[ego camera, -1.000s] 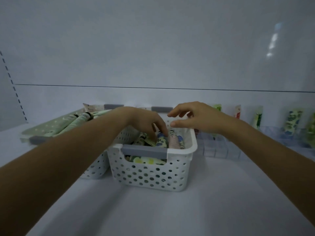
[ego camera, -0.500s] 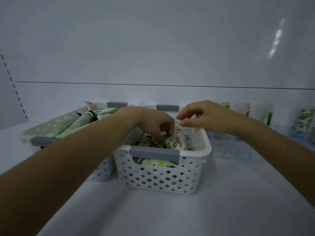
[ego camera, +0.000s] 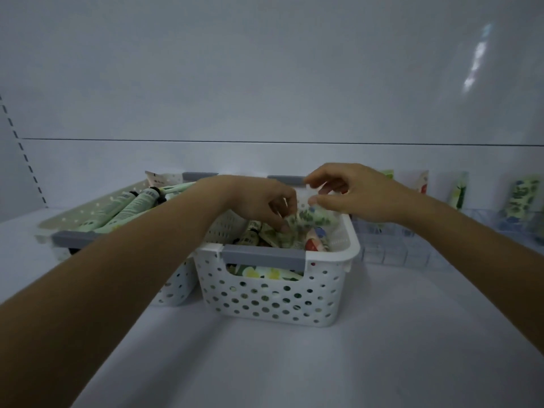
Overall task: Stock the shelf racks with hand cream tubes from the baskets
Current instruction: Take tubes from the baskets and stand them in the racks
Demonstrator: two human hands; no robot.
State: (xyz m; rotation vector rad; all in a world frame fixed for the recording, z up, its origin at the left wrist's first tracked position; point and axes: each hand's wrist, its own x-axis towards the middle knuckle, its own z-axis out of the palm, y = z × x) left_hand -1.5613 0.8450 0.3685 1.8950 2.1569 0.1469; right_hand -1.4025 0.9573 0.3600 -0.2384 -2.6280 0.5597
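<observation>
White plastic basket (ego camera: 273,301) sits directly under both hands, and the leaf-print tube (ego camera: 312,217) is tilted up out of the heap inside it, between the two hands. The left hand (ego camera: 259,198) has its fingers curled and pinches the tube's lower part at the fingertips. The right hand (ego camera: 359,192) is half curled, thumb and forefinger at the tube's upper end, though I cannot tell whether they have closed on it. A firm right-hand pinch should come before the left lets go, then a straight upward draw so neighbouring tubes are not dragged over the rim. The clear rack (ego camera: 382,248) lies just outside the right wrist, so the carry looks short; the tube should go in upright.
</observation>
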